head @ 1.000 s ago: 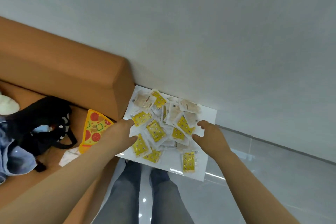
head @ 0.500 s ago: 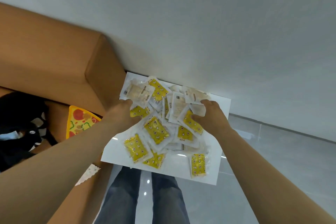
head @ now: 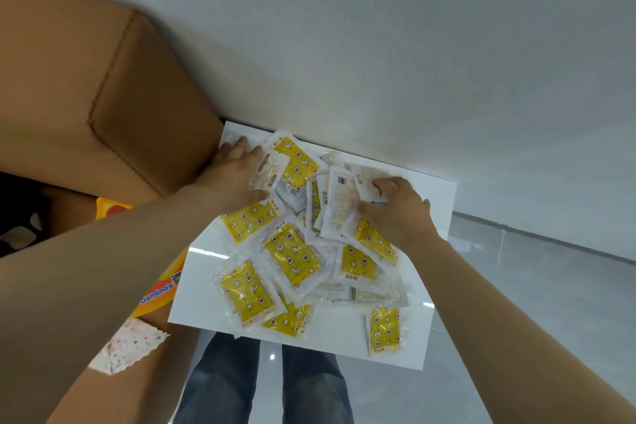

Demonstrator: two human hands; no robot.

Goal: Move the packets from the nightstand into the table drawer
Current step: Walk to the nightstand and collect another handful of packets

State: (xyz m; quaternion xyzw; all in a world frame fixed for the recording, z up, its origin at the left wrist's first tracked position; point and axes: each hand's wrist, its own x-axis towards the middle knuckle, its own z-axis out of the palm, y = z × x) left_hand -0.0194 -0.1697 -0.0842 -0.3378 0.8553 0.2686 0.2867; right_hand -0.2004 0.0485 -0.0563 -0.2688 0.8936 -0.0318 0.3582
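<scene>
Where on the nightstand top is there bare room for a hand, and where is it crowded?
Bare: the nightstand front strip between the packets and the lone packet, the front-left corner, and the back-right corner beyond the right hand. Crowded: middle and back, where they overlap.

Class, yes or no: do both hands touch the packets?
Yes, the left hand presses and the right hand grips packets heaped on the white nightstand.
</scene>
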